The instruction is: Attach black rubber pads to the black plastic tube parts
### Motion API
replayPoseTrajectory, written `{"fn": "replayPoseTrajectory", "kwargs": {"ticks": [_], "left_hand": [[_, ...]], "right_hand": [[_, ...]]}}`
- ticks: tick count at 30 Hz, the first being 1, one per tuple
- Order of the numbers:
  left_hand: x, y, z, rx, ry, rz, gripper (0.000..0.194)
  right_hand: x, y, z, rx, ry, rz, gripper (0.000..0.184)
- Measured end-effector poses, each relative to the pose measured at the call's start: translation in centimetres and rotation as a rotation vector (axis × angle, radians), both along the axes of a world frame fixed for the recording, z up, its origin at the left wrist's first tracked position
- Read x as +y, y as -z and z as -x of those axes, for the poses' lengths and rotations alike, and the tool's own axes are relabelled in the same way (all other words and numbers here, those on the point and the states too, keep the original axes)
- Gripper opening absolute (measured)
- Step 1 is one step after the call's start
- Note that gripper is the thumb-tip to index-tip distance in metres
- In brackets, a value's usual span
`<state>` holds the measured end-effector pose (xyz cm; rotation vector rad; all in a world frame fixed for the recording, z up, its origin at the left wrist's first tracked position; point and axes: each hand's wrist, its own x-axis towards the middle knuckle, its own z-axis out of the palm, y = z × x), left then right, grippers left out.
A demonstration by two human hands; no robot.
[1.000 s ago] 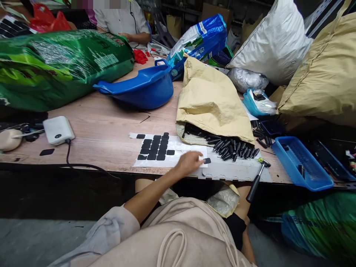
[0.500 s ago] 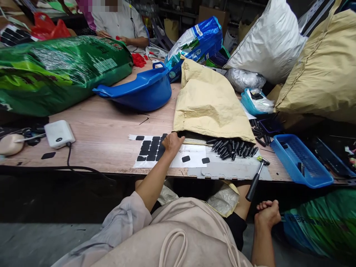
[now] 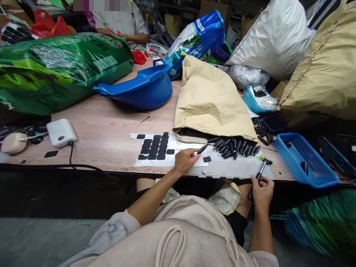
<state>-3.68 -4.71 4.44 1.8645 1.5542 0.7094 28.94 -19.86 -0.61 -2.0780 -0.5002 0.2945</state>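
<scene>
Between the thumb and fingers of my left hand (image 3: 185,161), a small black pointed cylinder (image 3: 202,149) sticks out to the right, over the white sheet. My right hand (image 3: 263,191) is closed on the black handle of a small hammer (image 3: 260,171), whose head lies at the table edge. A pile of similar black cylinders (image 3: 235,147) spills from the mouth of a tan sack (image 3: 214,100). Left of my left hand, rows of black rounded stickers (image 3: 154,147) sit on a white sheet (image 3: 178,139). One loose black sticker (image 3: 207,159) lies just right of that hand.
A blue basket (image 3: 308,163) stands at the right edge. Behind are a blue basin (image 3: 141,89), a large green bag (image 3: 63,70) and full sacks (image 3: 272,37). A white power bank (image 3: 61,131) with a cable lies left. Across the table a person (image 3: 119,26) handles something red.
My left hand has moved right from the sack's corner and now holds a black cylinder. My right hand has come up from beside my leg onto the hammer handle.
</scene>
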Motion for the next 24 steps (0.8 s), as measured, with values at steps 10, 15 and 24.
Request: {"fn": "replayPoseTrajectory", "kwargs": {"ticks": [10,15,24], "left_hand": [[-1.3,1.7,-3.7,0.188,0.332,-0.106,0.029],[-1.2,2.1,-4.4,0.136,0.296,-0.093,0.022],[-0.5,2.5,-4.9,0.080,0.346,-0.028,0.017]], "right_hand": [[-1.2,-3.3,2.9,0.169,-0.098,-0.453,0.068],[-2.6,-6.6,5.3,0.241,-0.328,-0.658,0.048],[-1.7,-5.2,10.1,0.291,-0.523,-0.209,0.039]]}}
